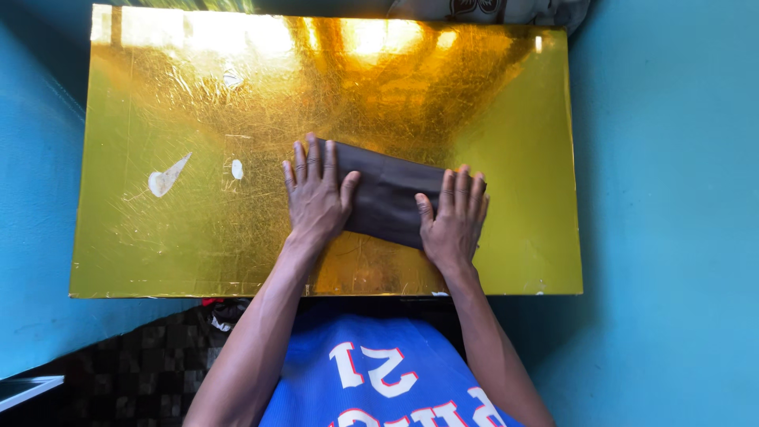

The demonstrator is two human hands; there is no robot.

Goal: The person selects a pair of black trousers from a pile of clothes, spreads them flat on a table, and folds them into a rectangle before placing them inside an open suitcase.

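Your left hand (315, 194) and right hand (453, 221) lie flat, fingers spread, pressing each end of the folded dark cloth (387, 198). Nothing gripped. Cloth sits mid gold table (158, 253).

Folded cloth (387, 198) – dark brown, plain. Tabletop (182, 237) – shiny gold foil, crinkled, with white scuffs. Walls (672, 198) plain teal-blue. Jersey (379, 379) blue with white, red-edged lettering. Floor (134, 372) black checkered.

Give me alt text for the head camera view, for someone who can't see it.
Both hands, left hand and right hand, press flat on a folded dark cloth lying on a shiny gold table between blue walls.
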